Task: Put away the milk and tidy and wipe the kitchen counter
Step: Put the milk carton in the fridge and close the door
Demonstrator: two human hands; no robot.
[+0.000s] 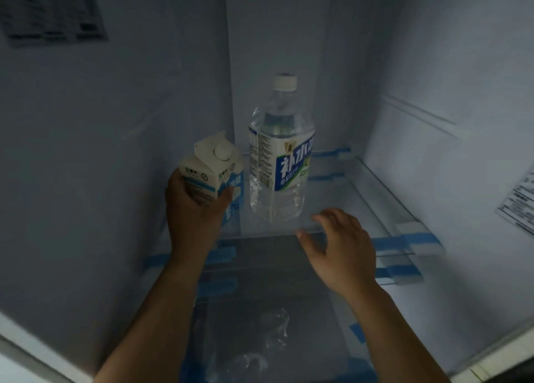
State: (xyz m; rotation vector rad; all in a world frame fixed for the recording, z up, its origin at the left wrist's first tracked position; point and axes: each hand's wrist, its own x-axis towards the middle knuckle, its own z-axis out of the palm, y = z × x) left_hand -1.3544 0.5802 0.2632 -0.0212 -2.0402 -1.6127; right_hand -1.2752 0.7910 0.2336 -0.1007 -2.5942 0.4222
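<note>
The left hand grips the milk carton, fingers curled round its lower half and the thumb on its right face. The right hand hovers with fingers spread and relaxed, holding nothing, at five o'clock from the water bottle. The left hand covers the carton's base, so whether it rests on the glass shelf cannot be told. The fridge interior is dim. Print on the paper sheet at eleven o'clock is unreadable, and the sticker at three o'clock is cut by the frame edge. Something clear and crumpled lies under the shelf at six o'clock, its kind unclear. The carton is white with blue print, gable-topped with a round white cap, tilted slightly leftward. It sits just beside the bottle, at nine o'clock from it.
</note>
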